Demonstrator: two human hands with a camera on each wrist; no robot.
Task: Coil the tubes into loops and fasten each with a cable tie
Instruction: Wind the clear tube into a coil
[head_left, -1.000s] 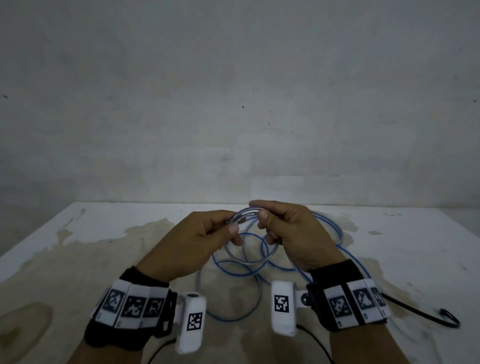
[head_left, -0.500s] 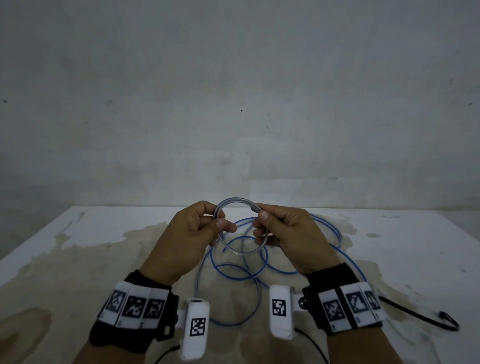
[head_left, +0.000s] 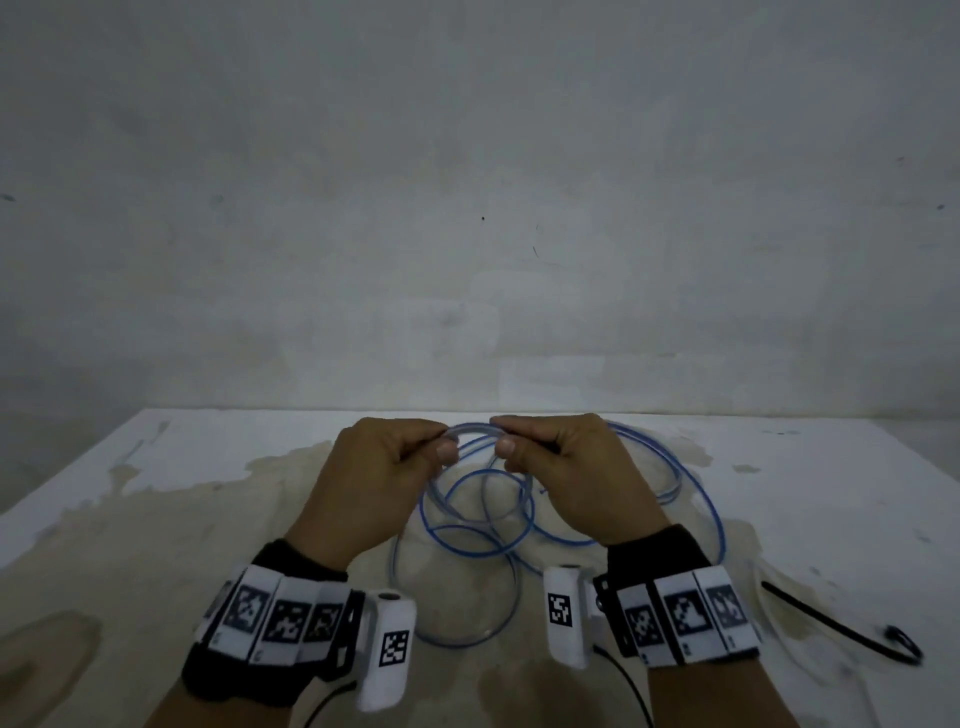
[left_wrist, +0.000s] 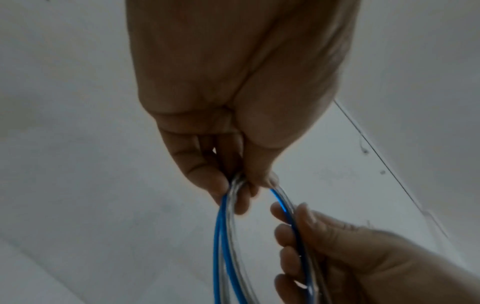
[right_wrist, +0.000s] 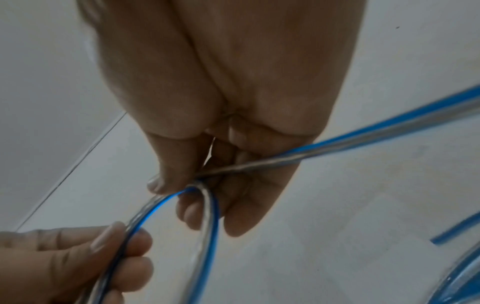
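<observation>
Left grip: my left hand (head_left: 387, 470) pinches the tube (head_left: 475, 512) between thumb and curled fingers (left_wrist: 207, 181); the left wrist view shows several turns, clear and blue, gathered in that pinch.
Right grip: my right hand (head_left: 561, 462) pinches the same tube just beside the left, thumb on top, fingers (right_wrist: 197, 214) curled beneath; the right wrist view shows one strand bending back on itself there.
Between the grips: a short arc of tube bridges the two thumbs, at the top of the loop.
Loop: it hangs from both pinches toward me, held above the table (head_left: 156, 519).
Slack: the uncoiled length leaves the right hand on its outer side and lies in wide curves on the table beyond and to the right of the loop.
Nearer hand: I judge the right, since the slack feeds from its side.
Cable tie (head_left: 831, 623): black, on the table, well to the right of the loop, untouched.
</observation>
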